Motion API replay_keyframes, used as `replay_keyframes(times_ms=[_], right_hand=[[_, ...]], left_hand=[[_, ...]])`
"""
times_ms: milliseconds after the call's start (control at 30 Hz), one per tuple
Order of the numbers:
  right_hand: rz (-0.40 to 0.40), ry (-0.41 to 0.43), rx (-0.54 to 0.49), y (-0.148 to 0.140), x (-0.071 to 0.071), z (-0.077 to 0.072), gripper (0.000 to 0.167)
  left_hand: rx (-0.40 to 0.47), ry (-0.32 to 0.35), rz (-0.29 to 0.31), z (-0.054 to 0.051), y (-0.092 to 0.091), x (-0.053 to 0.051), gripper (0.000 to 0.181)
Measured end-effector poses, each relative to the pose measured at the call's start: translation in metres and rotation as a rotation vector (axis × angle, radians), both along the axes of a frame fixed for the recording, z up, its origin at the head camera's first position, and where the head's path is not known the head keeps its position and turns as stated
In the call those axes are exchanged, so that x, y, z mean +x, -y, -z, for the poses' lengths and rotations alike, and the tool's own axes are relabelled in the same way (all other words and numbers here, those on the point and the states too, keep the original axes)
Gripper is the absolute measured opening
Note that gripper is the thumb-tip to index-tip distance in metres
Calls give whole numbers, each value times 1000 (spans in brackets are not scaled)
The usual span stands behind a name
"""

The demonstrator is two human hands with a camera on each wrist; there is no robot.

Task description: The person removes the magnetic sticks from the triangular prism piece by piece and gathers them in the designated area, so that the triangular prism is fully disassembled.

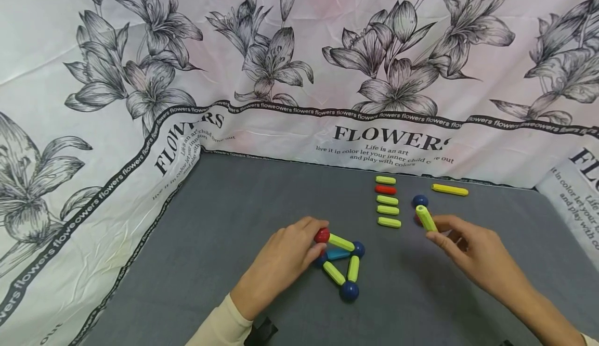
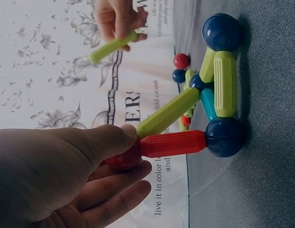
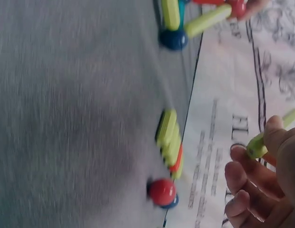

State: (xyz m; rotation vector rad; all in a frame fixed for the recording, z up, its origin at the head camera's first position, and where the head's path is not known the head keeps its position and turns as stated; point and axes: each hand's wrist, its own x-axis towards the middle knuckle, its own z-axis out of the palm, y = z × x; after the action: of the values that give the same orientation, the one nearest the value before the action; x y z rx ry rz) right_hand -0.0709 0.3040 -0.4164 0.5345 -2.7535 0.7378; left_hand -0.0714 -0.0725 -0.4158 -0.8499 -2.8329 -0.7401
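Observation:
My left hand (image 1: 281,257) pinches a red ball (image 2: 123,160) between thumb and fingers. That ball tops a small frame of ribbed magnetic sticks and balls. From it a red stick (image 2: 173,143) and a yellow-green stick (image 2: 169,111) run down to blue balls. The base has a blue ball (image 1: 349,291) at the near corner, yellow-green sides and a teal stick (image 1: 338,254). Apart from the frame, my right hand (image 1: 484,255) pinches one loose yellow-green stick (image 1: 426,219), raised above the table.
Right of the frame, short yellow-green sticks (image 1: 388,222) and a red stick (image 1: 386,190) lie in a column. Beyond the right hand are a loose blue ball (image 1: 420,200), a red ball (image 3: 162,191) and a longer yellow stick (image 1: 450,190). Flower-printed cloth (image 1: 281,127) borders the grey tabletop (image 1: 243,200).

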Motion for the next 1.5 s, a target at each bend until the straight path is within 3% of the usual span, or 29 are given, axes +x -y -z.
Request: replay_keyframes(times_ms=[200, 433, 1033, 1500], right_hand=[[72, -125, 58, -29, -19, 5, 27], [102, -167, 164, -56, -44, 14, 36], [174, 14, 335, -92, -98, 37, 28], [202, 101, 377, -103, -114, 46, 25]], left_hand=[[-12, 8, 1, 0, 0, 0, 42], [-6, -15, -3, 1, 0, 0, 41], [-11, 18, -9, -1, 0, -1, 42], [-25, 18, -14, -1, -1, -1, 43]])
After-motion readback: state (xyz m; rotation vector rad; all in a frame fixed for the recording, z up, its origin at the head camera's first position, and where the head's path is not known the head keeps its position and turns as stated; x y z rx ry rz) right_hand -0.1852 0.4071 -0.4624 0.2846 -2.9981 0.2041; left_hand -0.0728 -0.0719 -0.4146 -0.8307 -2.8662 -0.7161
